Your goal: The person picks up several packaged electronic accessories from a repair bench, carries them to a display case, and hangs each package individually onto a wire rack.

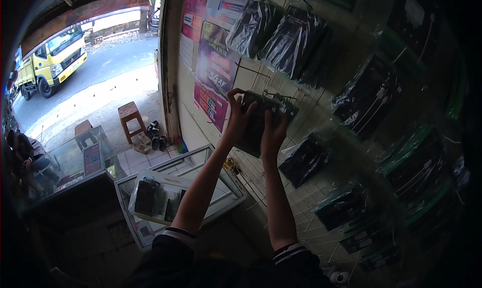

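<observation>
Both my arms reach up to a wire grid on the wall, where dark flat packages hang on hooks. My left hand (240, 116) grips the left edge of a dark package (251, 135), its fingers bent over the top corner. Lower on the right side, my right hand (274, 135) holds the same package, thumb and fingers upright against it. Another dark package (293, 110) shows just behind my right hand. Metal hooks and a dark tie (276, 95) sit at their top edge; whether the held package hangs on a hook is hidden.
Plastic-wrapped packages (290, 43) hang above, with more cable packages (371, 96) to the right. Bare hooks jut from the grid (297, 209). Below stands a glass display case (222, 197) bearing a plastic tub (162, 197). A stool (130, 116), sandals (150, 139) and a person (24, 148) are at left.
</observation>
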### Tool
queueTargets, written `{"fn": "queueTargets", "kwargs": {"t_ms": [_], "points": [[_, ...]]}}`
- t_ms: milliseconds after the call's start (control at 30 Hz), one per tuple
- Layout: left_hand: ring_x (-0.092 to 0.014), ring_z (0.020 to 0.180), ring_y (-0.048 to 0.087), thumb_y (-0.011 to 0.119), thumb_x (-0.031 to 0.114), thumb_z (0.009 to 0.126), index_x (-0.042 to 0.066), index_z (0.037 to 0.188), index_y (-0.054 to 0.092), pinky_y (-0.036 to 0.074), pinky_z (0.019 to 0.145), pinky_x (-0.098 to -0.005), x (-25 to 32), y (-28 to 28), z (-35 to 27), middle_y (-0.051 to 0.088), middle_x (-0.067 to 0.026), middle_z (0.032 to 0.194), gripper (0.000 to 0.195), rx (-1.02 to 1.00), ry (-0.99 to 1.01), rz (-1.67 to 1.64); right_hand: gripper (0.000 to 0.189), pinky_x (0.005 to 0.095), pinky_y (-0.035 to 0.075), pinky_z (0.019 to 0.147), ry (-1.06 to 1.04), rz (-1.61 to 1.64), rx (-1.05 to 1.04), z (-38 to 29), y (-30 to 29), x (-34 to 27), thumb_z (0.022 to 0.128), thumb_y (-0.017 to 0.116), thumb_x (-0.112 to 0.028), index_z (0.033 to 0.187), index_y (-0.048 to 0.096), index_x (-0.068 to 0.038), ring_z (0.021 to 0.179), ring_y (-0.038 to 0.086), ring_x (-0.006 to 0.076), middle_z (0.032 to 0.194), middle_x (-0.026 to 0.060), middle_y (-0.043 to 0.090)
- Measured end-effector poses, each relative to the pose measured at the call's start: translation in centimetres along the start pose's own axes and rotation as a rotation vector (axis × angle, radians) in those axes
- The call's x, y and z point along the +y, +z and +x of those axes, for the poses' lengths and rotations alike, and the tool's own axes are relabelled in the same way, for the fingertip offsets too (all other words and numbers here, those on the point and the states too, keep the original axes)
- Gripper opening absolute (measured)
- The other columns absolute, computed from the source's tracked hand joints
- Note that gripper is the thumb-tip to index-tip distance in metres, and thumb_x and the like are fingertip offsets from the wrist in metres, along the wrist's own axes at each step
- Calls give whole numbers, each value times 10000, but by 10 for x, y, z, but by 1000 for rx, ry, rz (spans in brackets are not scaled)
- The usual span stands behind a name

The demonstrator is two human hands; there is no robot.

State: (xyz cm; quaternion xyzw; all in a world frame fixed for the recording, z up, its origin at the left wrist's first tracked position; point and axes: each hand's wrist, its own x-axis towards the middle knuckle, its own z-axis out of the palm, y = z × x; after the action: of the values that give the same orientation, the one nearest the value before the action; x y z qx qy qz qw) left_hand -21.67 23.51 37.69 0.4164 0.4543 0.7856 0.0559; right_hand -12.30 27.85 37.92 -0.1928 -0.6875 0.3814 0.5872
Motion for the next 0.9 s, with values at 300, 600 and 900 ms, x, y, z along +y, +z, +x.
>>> {"fn": "queueTargets", "kwargs": {"t_ms": [300, 600, 900], "points": [[-266, 840, 499, 612, 165, 787, 55, 1120, 304, 430, 719, -358, -55, 26, 15, 448, -185, 993, 466, 36, 135, 206, 434, 361, 423, 810, -42, -86, 190, 8, 3, 32, 869, 518, -208, 1169, 311, 29, 1019, 499, 326, 1120, 241, 441], [-283, 954, 476, 626, 103, 769, 19, 1089, 339, 409, 813, -369, -88, 61, 28, 424, -159, 1079, 438, 4, 250, 332, 426, 419, 289, 888, -196, -455, 373, 31, -7, 86, 844, 518, -118, 1192, 327, 36, 1068, 344, 359, 1119, 230, 361], [-354, 1026, 403, 638, 113, 735, 29, 1124, 369, 355, 877, -393, -84, 63, 21, 409, -187, 1080, 481, -39, 183, 303, 532, 469, 238, 940, -168, -556, 366, 27, -11, 83, 857, 513, -198, 1247, 246, 46, 1137, 273, 398, 1213, 262, 274]]}}
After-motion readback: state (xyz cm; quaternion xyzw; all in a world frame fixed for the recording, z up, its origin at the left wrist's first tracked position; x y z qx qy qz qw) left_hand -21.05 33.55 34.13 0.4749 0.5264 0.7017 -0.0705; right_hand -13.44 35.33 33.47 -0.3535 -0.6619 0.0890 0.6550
